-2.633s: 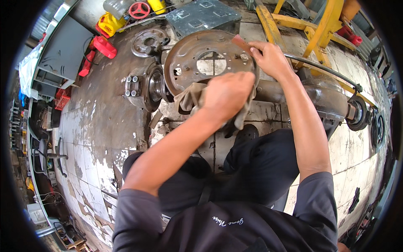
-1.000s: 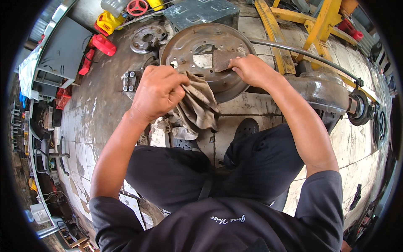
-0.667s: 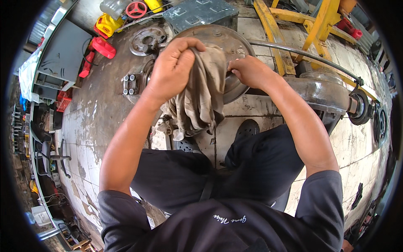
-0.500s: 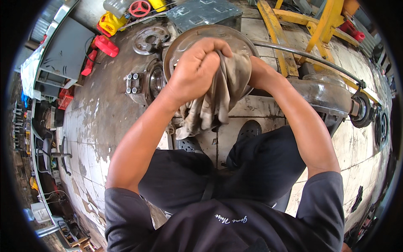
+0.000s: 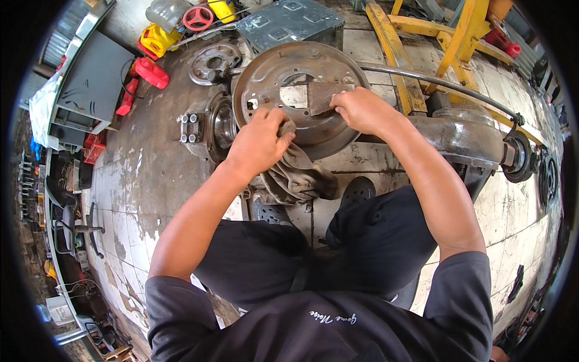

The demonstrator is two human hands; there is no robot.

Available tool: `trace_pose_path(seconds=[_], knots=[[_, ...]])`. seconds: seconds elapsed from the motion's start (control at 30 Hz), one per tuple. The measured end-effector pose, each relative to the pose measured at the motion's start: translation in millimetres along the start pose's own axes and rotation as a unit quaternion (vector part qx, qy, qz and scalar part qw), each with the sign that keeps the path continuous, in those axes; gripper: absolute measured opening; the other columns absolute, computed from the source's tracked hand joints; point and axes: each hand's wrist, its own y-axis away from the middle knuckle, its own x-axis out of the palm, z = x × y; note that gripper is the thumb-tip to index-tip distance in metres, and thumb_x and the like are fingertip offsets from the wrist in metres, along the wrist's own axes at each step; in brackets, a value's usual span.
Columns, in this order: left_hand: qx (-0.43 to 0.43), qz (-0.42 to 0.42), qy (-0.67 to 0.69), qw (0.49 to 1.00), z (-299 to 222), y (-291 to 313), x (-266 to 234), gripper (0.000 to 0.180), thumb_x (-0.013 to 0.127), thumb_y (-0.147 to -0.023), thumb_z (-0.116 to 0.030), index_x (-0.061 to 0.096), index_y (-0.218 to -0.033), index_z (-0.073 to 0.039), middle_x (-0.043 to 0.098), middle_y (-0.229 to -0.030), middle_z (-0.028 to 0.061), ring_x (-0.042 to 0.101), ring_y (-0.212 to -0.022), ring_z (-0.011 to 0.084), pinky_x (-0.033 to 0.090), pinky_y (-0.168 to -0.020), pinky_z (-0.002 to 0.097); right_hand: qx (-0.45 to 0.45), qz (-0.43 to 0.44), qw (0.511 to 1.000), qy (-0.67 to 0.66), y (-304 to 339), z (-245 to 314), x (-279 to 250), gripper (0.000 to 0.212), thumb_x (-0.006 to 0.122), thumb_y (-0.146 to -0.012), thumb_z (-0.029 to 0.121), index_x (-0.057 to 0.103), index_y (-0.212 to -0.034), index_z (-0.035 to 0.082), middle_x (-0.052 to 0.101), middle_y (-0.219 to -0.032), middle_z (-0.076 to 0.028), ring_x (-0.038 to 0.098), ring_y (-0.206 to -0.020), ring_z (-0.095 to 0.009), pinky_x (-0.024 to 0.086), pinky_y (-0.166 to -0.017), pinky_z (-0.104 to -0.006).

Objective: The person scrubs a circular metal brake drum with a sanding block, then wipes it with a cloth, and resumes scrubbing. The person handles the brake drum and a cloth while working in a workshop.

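In front of me a round brown metal backing plate, with a large centre opening and small holes, is mounted on the axle assembly. My left hand is closed on a crumpled, stained grey-beige rag, which hangs below the plate's near left edge. My right hand pinches one edge of a small brown rectangular sheet that looks like sandpaper. The sheet lies over the right part of the centre opening. Whether it presses on the metal, I cannot tell.
A heavy axle housing extends right, with a long metal rod behind it. Behind the plate are a dark metal box and a yellow frame. Left of it lie a round metal part and a bolted hub.
My hands have moved apart. The rag has gone down and left with my left hand, uncovering the plate. The brown sheet now shows in my right hand.
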Motion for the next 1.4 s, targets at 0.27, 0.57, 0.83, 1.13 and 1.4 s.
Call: trace_pose_path(seconds=[0.27,0.57,0.83,1.13,1.4], knots=[[-0.065,-0.082,0.122,0.987,-13.0,-24.7,-23.0,0.021,0.060,-0.098,-0.021,0.063,-0.104,-0.001,0.069,-0.095,0.0180,0.067,-0.092,0.0351,0.052,-0.082,0.0427,-0.008,-0.004,1.000,0.006,0.5,-8.3,3.9,0.021,0.060,-0.090,0.010,0.070,-0.108,0.004,0.072,-0.099,-0.019,0.067,-0.094,-0.040,0.052,-0.085,-0.0482],[-0.065,-0.110,0.121,0.984,28.5,-8.9,-15.8,0.028,0.062,-0.097,-0.024,0.069,-0.109,0.001,0.070,-0.106,0.0202,0.067,-0.099,0.0343,0.052,-0.087,0.0382,0.008,0.002,1.000,0.019,-2.3,4.1,-1.7,0.021,0.059,-0.091,0.009,0.071,-0.107,0.003,0.071,-0.099,-0.021,0.067,-0.095,-0.040,0.052,-0.085,-0.0481],[0.035,0.061,-0.045,0.997,49.0,0.9,-18.3,0.016,0.062,-0.093,-0.011,0.070,-0.104,-0.005,0.068,-0.102,0.0147,0.064,-0.097,0.0366,0.053,-0.084,0.0439,0.003,-0.015,1.000,-0.019,2.9,3.6,-0.5,0.022,0.058,-0.092,0.009,0.070,-0.110,0.004,0.071,-0.104,-0.020,0.066,-0.099,-0.040,0.052,-0.088,-0.0482],[-0.020,-0.120,0.054,0.991,34.3,5.1,-20.6,0.020,0.063,-0.094,-0.013,0.068,-0.104,0.003,0.068,-0.098,0.0194,0.067,-0.091,0.0371,0.052,-0.081,0.0396,0.003,-0.007,1.000,0.004,-4.1,5.5,-2.2,0.021,0.058,-0.091,0.009,0.071,-0.107,0.003,0.071,-0.100,-0.022,0.067,-0.096,-0.040,0.052,-0.087,-0.0477],[0.106,-0.138,0.148,0.974,-26.2,13.4,-23.9,0.014,0.064,-0.092,-0.010,0.071,-0.102,-0.003,0.069,-0.099,0.0144,0.068,-0.088,0.0286,0.055,-0.081,0.0349,0.028,0.001,0.999,0.028,-5.3,9.8,-1.7,0.021,0.058,-0.091,0.009,0.072,-0.105,0.002,0.071,-0.099,-0.022,0.067,-0.096,-0.041,0.053,-0.086,-0.0478]])
